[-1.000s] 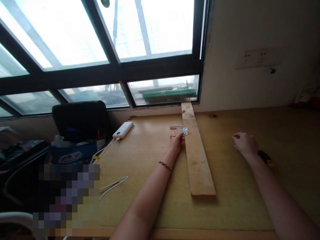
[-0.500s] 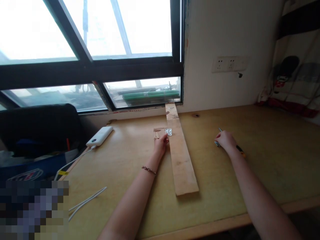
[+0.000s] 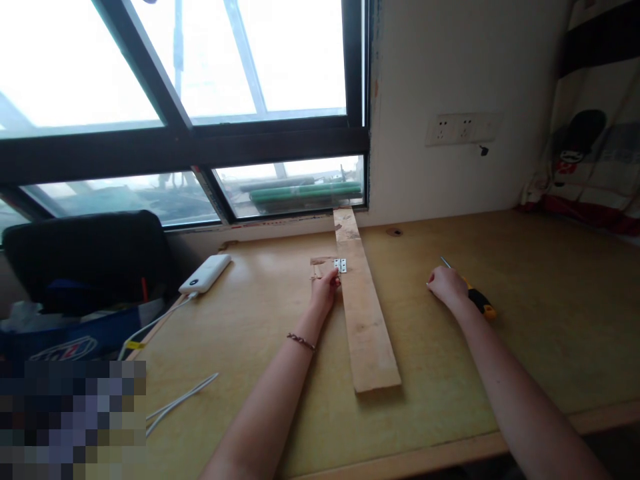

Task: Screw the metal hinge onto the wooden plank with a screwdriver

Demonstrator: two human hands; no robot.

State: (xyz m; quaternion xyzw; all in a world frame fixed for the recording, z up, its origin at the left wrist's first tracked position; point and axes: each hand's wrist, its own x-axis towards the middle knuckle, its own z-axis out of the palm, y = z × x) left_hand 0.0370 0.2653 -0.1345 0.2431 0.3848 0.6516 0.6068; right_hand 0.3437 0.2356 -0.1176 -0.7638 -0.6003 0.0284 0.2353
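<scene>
Hinge (image 3: pixel 342 265) against curled left hand (image 3: pixel 324 289)

The left hand (image 3: pixel 326 290) covers the near part of the short wood piece (image 3: pixel 320 261), and its fingers hide an edge of the hinge (image 3: pixel 343 265). The right hand (image 3: pixel 449 287) blocks the middle of the screwdriver (image 3: pixel 481 301); the pale speck at its fingertips (image 3: pixel 431 283) is too small to identify. Both forearms (image 3: pixel 265 413) run off the bottom edge. A pixelated patch (image 3: pixel 75 420) swallows one end of the loose cable (image 3: pixel 183 400). The right edge crops the curtain (image 3: pixel 595 133).
</scene>
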